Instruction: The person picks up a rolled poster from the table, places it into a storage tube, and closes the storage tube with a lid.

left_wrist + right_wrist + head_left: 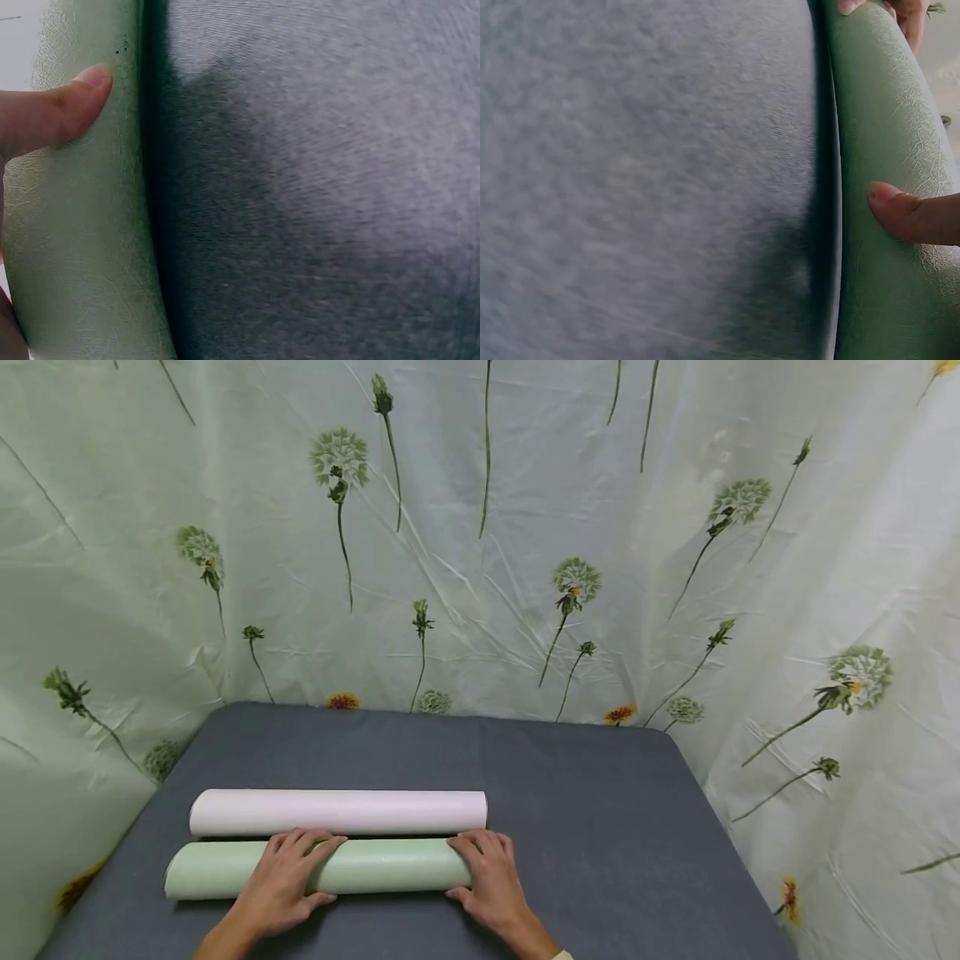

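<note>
A pale green roll (pixel 390 865), with a finely wrinkled surface, lies crosswise on the dark grey table near the person. My left hand (pixel 281 881) grips it left of its middle, fingers over the top and thumb on the near side. At its right end my right hand (pixel 491 877) holds it the same way. The left wrist view shows the thumb (pixel 60 112) pressed on the green surface; in the right wrist view the other thumb (pixel 919 217) does likewise. Just behind, parallel to it, lies a pale pink roll (pixel 337 812) that neither hand visibly holds.
The table (pixel 600 827) has a grey cloth-like top with rounded far corners. A whitish curtain (pixel 480 568) printed with dandelions hangs behind it and along both sides.
</note>
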